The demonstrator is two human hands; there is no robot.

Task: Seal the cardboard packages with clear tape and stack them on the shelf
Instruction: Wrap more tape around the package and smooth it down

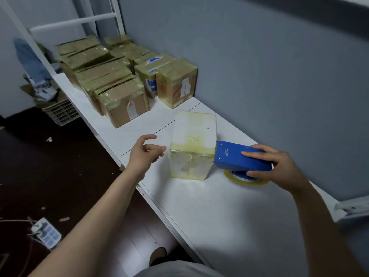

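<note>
A white package (193, 140) wrapped in yellowish clear tape stands on the white shelf (219, 200) in the middle of the view. Just left of it, my left hand (144, 154) hovers with fingers loosely spread, holding nothing and not touching the package. My right hand (279, 166) grips a blue tape dispenser (237, 156) with a roll of clear tape (245, 179) under it; its toothed end sits against the package's right side. Several taped brown cardboard boxes (123, 104) stand in rows at the far end of the shelf.
A grey wall (279, 76) runs along the shelf's right side. White metal frame bars (73, 21) rise at the far end. On the dark floor to the left lie a power strip (47, 232), a plastic crate (61, 112) with clutter, and paper scraps.
</note>
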